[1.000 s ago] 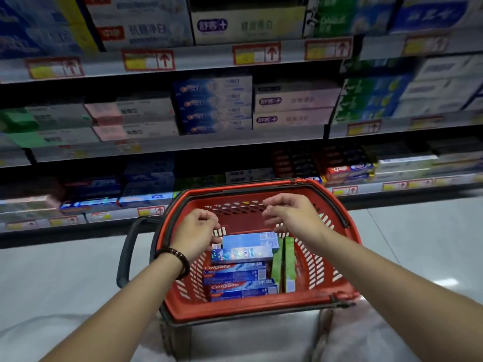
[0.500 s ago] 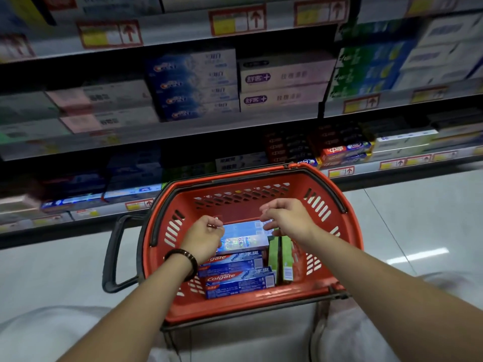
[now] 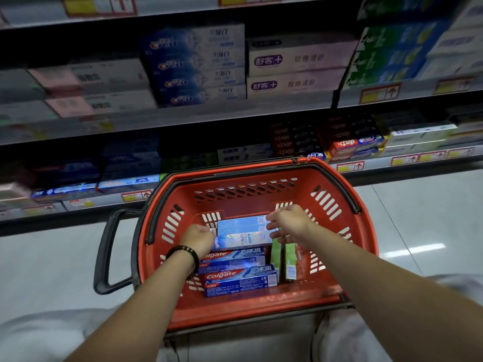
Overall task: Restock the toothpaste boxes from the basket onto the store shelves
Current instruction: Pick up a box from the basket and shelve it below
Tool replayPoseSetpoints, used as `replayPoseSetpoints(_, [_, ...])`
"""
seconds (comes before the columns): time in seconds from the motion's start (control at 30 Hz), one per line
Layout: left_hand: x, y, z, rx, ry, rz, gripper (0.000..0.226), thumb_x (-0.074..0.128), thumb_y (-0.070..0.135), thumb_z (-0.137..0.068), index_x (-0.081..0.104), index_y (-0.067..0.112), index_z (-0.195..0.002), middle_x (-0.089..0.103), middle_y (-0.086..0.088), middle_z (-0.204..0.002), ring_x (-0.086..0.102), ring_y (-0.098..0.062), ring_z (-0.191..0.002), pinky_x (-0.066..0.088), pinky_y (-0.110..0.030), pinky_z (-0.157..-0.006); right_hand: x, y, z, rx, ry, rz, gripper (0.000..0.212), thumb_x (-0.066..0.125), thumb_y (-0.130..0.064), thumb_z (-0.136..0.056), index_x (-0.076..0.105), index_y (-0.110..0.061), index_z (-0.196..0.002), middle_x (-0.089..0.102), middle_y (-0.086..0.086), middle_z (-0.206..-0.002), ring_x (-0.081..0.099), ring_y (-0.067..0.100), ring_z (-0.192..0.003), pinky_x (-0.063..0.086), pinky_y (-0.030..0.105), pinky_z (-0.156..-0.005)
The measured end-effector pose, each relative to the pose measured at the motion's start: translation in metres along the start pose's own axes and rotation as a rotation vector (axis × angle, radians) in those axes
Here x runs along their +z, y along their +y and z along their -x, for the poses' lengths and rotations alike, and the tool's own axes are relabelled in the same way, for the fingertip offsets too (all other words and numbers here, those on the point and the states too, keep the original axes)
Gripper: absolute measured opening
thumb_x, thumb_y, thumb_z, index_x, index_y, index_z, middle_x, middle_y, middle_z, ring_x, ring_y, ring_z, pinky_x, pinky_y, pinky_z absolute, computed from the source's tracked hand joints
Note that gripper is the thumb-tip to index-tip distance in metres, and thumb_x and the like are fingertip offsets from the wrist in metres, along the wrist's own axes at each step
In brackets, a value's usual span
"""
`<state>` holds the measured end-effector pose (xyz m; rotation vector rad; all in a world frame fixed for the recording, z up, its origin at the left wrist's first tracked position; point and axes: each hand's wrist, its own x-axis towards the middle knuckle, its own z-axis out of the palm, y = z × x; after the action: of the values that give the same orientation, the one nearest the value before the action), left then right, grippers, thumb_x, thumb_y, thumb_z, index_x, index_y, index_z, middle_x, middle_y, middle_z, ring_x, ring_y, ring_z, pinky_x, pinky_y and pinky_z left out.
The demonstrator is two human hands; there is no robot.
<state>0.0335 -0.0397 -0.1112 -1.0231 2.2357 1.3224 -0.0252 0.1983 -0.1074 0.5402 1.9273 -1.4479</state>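
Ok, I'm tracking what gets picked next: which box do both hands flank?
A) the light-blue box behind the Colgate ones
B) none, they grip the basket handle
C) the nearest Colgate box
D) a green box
A: the left hand and right hand sit at opposite ends of the light-blue box, beyond the two Colgate boxes in the red basket.
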Motion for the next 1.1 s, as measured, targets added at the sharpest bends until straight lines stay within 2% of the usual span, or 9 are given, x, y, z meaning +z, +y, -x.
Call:
replayPoseSetpoints(0.17, [0.009, -0.014, -0.009, -0.075, 0.048, -0.046, 0.018, 0.058, 0.008, -0.096, 0.059, 0.009, -0.079, 0.065, -0.007, -0.089, 0.062, -0.026, -0.091, 0.052, -0.034, -0.087, 0.009, 0.015, -0.013, 0.132, -0.067, 0.106, 0.022, 0.06, -0.019, -0.104, 0.066, -0.006, -0.12, 0.075, 0.017, -0.112, 0.077, 0.038, -0.099, 0.057, 0.037, -0.071])
replayPoseSetpoints(0.37, [0.014, -0.035, -0.009, -0.167, -0.032, -0.043, 0.014, 0.053, 0.01, -0.096, 0.066, 0.008, -0.09, 0.074, -0.011, -0.092, 0.071, -0.027, -0.082, 0.057, -0.033, -0.071, 0.019, 0.032, -0.028, 0.215, -0.103, 0.2, 0.024, 0.056, -0.016, -0.103, 0.066, -0.006, -0.122, 0.07, 0.025, -0.125, 0.072, 0.029, -0.106, 0.059, 0.04, -0.08])
replayPoseSetpoints(0.53, [0.013, -0.039, -0.011, -0.16, -0.052, -0.019, 0.018, 0.047, 0.008, -0.101, 0.062, 0.008, -0.09, 0.072, -0.012, -0.091, 0.07, -0.023, -0.079, 0.053, -0.029, -0.065, 0.026, 0.046, -0.038, 0.267, -0.129, 0.257, 0.028, 0.054, -0.012, -0.1, 0.065, -0.003, -0.124, 0.066, 0.015, -0.124, 0.066, 0.034, -0.11, 0.06, 0.046, -0.092])
replayPoseSetpoints(0.63, [0.012, -0.041, -0.011, -0.175, -0.068, 0.018, 0.025, 0.048, 0.01, -0.105, 0.046, 0.021, -0.083, 0.065, -0.006, -0.089, 0.065, -0.018, -0.078, 0.05, -0.027, -0.063, 0.023, 0.05, -0.038, 0.285, -0.136, 0.258, 0.028, 0.051, -0.011, -0.103, 0.066, -0.004, -0.126, 0.057, 0.015, -0.133, 0.062, 0.033, -0.114, 0.058, 0.044, -0.086])
replayPoseSetpoints(0.73, [0.015, -0.046, -0.016, -0.206, -0.104, 0.052, 0.017, 0.049, 0.014, -0.105, 0.053, 0.016, -0.088, 0.071, -0.01, -0.092, 0.072, -0.024, -0.084, 0.06, -0.037, -0.076, 0.023, 0.056, -0.043, 0.28, -0.135, 0.239, 0.024, 0.051, -0.011, -0.106, 0.066, -0.007, -0.124, 0.06, 0.01, -0.123, 0.063, 0.035, -0.124, 0.057, 0.043, -0.084])
replayPoseSetpoints(0.8, [0.016, -0.048, -0.019, -0.237, -0.114, 0.103, 0.014, 0.051, 0.017, -0.106, 0.055, 0.015, -0.092, 0.072, -0.011, -0.094, 0.072, -0.025, -0.086, 0.06, -0.04, -0.083, 0.026, 0.061, -0.048, 0.282, -0.149, 0.24, 0.02, 0.052, -0.012, -0.105, 0.068, -0.012, -0.117, 0.061, 0.006, -0.104, 0.066, 0.025, -0.094, 0.06, 0.047, -0.093])
replayPoseSetpoints(0.87, [0.018, -0.048, -0.02, -0.263, -0.121, 0.135, 0.015, 0.052, 0.017, -0.106, 0.052, 0.018, -0.091, 0.07, -0.009, -0.094, 0.069, -0.022, -0.084, 0.056, -0.036, -0.076, 0.029, 0.063, -0.05, 0.292, -0.175, 0.266, 0.021, 0.05, -0.011, -0.106, 0.07, -0.012, -0.113, 0.053, 0.003, -0.088, 0.048, 0.017, -0.07, 0.058, 0.049, -0.1])
replayPoseSetpoints(1.0, [0.02, -0.047, -0.019, -0.274, -0.118, 0.176, 0.017, 0.051, 0.016, -0.107, 0.053, 0.017, -0.09, 0.068, -0.008, -0.09, 0.066, -0.019, -0.079, 0.051, -0.032, -0.068, 0.031, 0.062, -0.049, 0.305, -0.2, 0.243, 0.028, 0.044, -0.01, -0.107, 0.071, -0.011, -0.115, 0.058, 0.008, -0.111, 0.056, 0.021, -0.097, 0.051, 0.053, -0.109])
replayPoseSetpoints(1.1, [0.021, -0.047, -0.02, -0.272, -0.129, 0.189, 0.016, 0.048, 0.016, -0.107, 0.055, 0.014, -0.092, 0.07, -0.01, -0.092, 0.069, -0.022, -0.082, 0.055, -0.034, -0.071, 0.031, 0.062, -0.048, 0.306, -0.197, 0.232, 0.031, 0.041, -0.008, -0.107, 0.07, -0.011, -0.117, 0.053, 0.007, -0.105, 0.049, 0.017, -0.083, 0.049, 0.052, -0.111])
